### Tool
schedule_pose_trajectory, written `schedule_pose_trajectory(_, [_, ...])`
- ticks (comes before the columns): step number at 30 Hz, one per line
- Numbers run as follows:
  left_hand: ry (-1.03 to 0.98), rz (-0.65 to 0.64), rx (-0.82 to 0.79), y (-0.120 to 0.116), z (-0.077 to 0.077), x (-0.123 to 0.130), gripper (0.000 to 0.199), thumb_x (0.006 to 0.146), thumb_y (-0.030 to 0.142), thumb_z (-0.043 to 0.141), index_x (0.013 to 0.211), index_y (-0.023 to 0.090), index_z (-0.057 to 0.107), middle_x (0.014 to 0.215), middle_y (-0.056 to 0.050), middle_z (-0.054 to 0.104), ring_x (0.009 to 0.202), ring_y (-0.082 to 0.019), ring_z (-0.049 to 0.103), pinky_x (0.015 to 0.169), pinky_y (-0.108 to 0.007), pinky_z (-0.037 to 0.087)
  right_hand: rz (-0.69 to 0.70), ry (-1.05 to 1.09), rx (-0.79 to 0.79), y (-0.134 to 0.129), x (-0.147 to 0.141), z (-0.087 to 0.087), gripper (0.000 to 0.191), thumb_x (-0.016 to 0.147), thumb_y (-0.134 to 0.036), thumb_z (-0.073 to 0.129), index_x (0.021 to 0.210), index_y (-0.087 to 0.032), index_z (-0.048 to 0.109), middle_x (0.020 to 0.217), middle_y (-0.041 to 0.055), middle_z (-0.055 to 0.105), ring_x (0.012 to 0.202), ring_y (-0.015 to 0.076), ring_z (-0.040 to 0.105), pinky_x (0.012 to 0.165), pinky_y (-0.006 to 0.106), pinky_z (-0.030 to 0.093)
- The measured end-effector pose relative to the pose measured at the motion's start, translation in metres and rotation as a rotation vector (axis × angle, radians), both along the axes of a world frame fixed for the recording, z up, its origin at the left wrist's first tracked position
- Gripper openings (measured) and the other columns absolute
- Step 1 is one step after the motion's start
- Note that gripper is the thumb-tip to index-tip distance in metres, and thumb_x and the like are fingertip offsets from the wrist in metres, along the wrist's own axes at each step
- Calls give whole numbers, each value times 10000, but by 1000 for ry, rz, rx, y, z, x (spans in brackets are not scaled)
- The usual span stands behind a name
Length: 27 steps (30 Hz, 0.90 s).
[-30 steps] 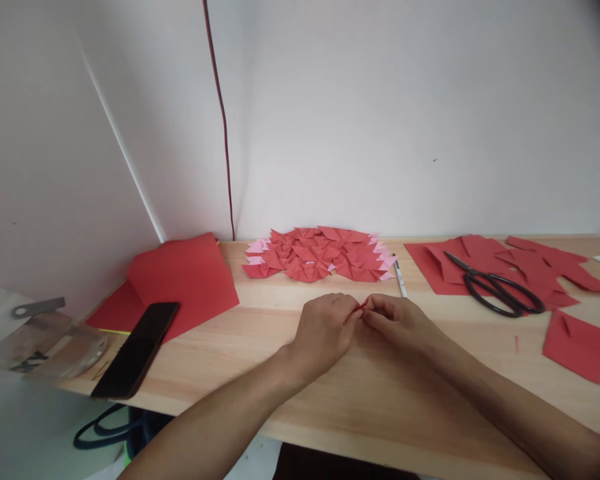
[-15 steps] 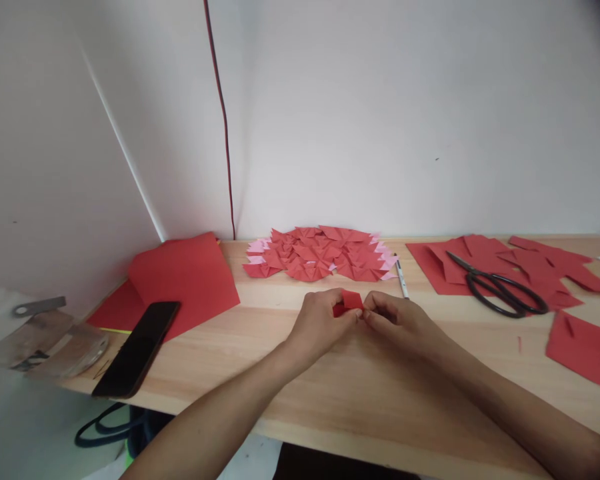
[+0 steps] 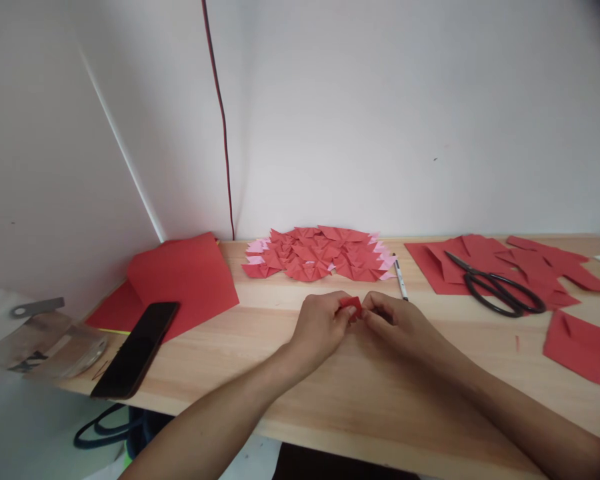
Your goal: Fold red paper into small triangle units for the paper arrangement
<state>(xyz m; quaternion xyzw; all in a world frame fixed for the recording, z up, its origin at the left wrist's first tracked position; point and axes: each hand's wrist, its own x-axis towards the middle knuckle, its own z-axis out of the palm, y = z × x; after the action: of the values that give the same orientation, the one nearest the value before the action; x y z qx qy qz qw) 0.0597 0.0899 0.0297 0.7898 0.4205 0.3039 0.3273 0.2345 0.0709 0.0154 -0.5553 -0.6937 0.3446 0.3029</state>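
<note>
Small red paper point(image 3: 351, 303) held above middle of wooden table point(image 3: 240, 340). Left hand point(image 3: 321, 321) pinches it, thumb on near face; right hand point(image 3: 391, 317) pinches right edge. Folded red pieces point(image 3: 316, 253) far, black scissors point(image 3: 473, 272) right.

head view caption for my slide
Two hands hold a small red paper piece, scissors lying to the right.

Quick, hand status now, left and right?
Left hand: closed, holding a small folded red paper between thumb and fingers.
Right hand: closed, thumb and fingertips pinched at the same paper's right edge.
</note>
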Motion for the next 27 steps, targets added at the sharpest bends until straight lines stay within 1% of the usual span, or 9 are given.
schedule_pose_trajectory(3, [-54, 29, -85, 4, 1, -1, 201, 832, 239, 505, 754, 179, 681, 739, -12, 684, 706, -157, 613, 680, -251, 421, 47, 32, -16, 1, 2, 2, 215, 874, -369, 441, 720, -218, 456, 645, -35, 478, 614, 132, 435, 541, 252, 314])
schedule_pose_trajectory(6, [-41, 82, -141, 4, 1, 0, 204, 808, 285, 543, 768, 169, 706, 753, -35, 702, 719, -178, 626, 683, -266, 442, 43, 6, 14, 0, 1, 3, 233, 878, -357, 434, 695, -214, 448, 631, -31, 472, 602, 127, 424, 532, 250, 301])
schedule_pose_trajectory(8, [-27, 110, -140, 4, 1, 1, 207, 795, 296, 557, 773, 165, 716, 770, -47, 711, 725, -187, 631, 692, -276, 454, 33, -17, 41, 0, 0, 3, 236, 879, -341, 425, 683, -211, 447, 624, -28, 478, 592, 125, 420, 527, 250, 296])
schedule_pose_trajectory(10, [-19, 117, -141, 4, 1, 1, 206, 789, 289, 559, 761, 159, 716, 766, -52, 714, 730, -190, 637, 705, -281, 460, 31, -28, 65, -1, -1, 3, 241, 880, -339, 418, 680, -209, 449, 618, -29, 479, 587, 123, 415, 527, 250, 297])
schedule_pose_trajectory(12, [-44, 90, -192, 6, 1, 1, 204, 789, 268, 545, 757, 150, 708, 752, -56, 712, 733, -188, 643, 703, -278, 464, 40, -28, 72, 0, 0, 3, 240, 880, -337, 412, 681, -208, 449, 614, -31, 471, 581, 121, 408, 526, 250, 294])
schedule_pose_trajectory(15, [-166, -9, -324, 10, 0, -1, 198, 794, 248, 523, 782, 132, 684, 737, -57, 698, 725, -176, 641, 687, -264, 465, 67, -12, 62, 1, 3, 4, 240, 879, -351, 411, 689, -210, 451, 617, -32, 458, 574, 120, 401, 522, 252, 288])
schedule_pose_trajectory(18, [-321, -74, -381, 14, 0, -2, 154, 750, 260, 609, 769, 115, 657, 752, -53, 670, 705, -148, 608, 659, -238, 447, 99, 8, 41, 2, 5, 4, 255, 885, -380, 416, 694, -213, 442, 616, -37, 429, 572, 119, 388, 524, 252, 284])
schedule_pose_trajectory(21, [-418, -58, -395, 15, -1, -2, 184, 683, 267, 706, 750, 104, 653, 740, -43, 639, 659, -117, 559, 607, -214, 417, 121, 19, 18, 1, 3, 3, 271, 895, -390, 419, 689, -214, 410, 621, -44, 392, 578, 116, 367, 529, 249, 278])
schedule_pose_trajectory(27, [-511, 28, -448, 14, -7, 0, 217, 663, 291, 743, 717, 95, 667, 698, -50, 645, 619, -107, 564, 596, -216, 440, 123, 27, -2, -1, -2, 0, 281, 908, -396, 414, 695, -212, 416, 628, -50, 369, 584, 113, 349, 529, 246, 264])
